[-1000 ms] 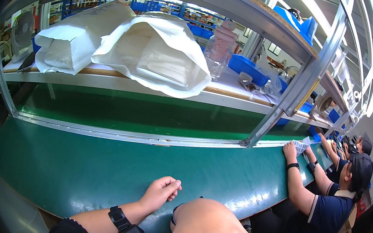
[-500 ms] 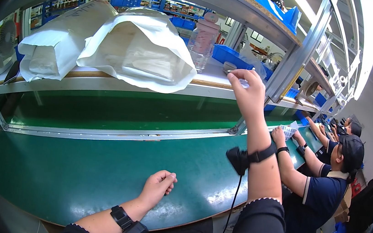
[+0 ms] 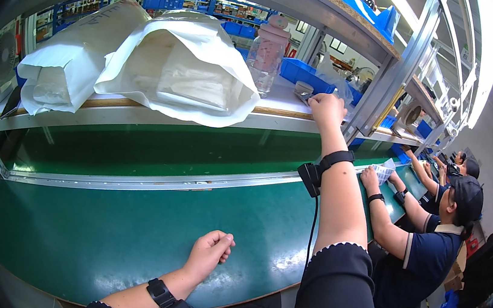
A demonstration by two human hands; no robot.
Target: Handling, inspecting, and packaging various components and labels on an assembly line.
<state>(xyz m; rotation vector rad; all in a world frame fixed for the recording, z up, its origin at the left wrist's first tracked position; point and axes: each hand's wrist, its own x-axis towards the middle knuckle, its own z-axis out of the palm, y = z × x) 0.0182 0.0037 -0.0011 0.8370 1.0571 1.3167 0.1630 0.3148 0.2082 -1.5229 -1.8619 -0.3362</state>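
At the edge of the raised shelf (image 3: 276, 104), my right hand (image 3: 327, 110) is closed in a pinch around a small thin metallic piece (image 3: 305, 97), too small to name. Just behind that piece stands a small round grey container (image 3: 303, 87). My left hand (image 3: 209, 253) rests on the green tabletop (image 3: 98, 228), its fingers curled into a loose fist with nothing seen in it. Both wrists carry black strapped devices.
Two white bags (image 3: 176, 73) lie open-ended on the shelf, beside a clear pink-capped bottle (image 3: 266, 56). A blue bin (image 3: 298, 72) sits behind. A metal post (image 3: 392, 79) rises right of my hand. Co-workers sit along the bench; the nearest person (image 3: 435, 254) holds a whitish package (image 3: 383, 171).
My right hand has come down a little onto the shelf edge, bringing the thin piece close to the round container. My left hand has barely moved.
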